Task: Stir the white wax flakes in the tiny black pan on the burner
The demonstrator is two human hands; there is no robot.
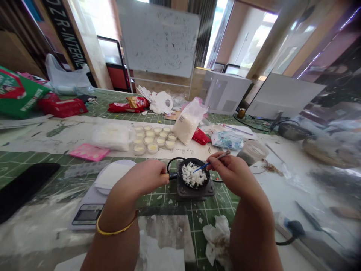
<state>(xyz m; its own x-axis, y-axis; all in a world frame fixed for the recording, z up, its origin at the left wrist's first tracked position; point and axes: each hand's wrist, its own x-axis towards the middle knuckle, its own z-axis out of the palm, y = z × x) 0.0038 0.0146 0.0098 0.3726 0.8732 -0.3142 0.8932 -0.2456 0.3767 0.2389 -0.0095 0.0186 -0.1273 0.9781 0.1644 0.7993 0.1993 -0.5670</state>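
My left hand (150, 175) is closed around the handle of a small black frying pan (208, 176). The pan rests on a small dark hot plate (194, 192) and is filled with white crumbly chunks (191, 177). Between the fingers of my right hand (229, 169) is a thin blue stick (201, 167), its tip down among the chunks. The stick's other end, thicker and greyish, pokes out above my thumb. Left of the pan, close to my left forearm, stands a white kitchen scale (87, 210) with white sheets on top.
Behind the pan stand several small cups of pale cream material (152, 148) and a clear bag of white grains (186, 122). A plastic tub (252, 151) is beyond my right hand. Crumpled tissue (217, 241) lies in front; a plug and cable (295, 229) sit at right.
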